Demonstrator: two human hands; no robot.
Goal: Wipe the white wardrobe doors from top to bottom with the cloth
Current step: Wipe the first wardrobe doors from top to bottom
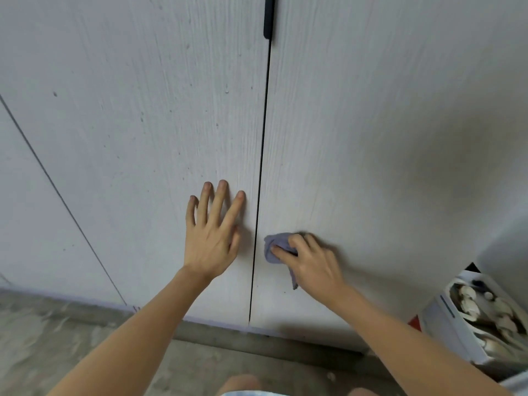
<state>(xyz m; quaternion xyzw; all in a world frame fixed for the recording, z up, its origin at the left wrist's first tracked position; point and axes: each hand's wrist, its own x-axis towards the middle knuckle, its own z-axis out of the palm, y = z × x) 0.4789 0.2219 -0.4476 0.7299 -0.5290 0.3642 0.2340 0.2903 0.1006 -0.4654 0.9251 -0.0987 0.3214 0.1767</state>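
Observation:
Two white wood-grain wardrobe doors fill the view: the left door (143, 124) and the right door (385, 110), split by a dark vertical gap. A black handle (268, 17) runs along the gap at the top. My left hand (213, 232) lies flat with spread fingers on the lower left door, just beside the gap. My right hand (310, 261) presses a crumpled blue-grey cloth (274, 245) against the lower right door, close to the gap. A corner of the cloth hangs below the hand.
A third door panel (34, 224) shows at the far left. Grey mottled floor (57, 338) runs below the doors' bottom edge. A white box (468, 324) holding pale objects stands on the floor at the lower right, close to my right forearm.

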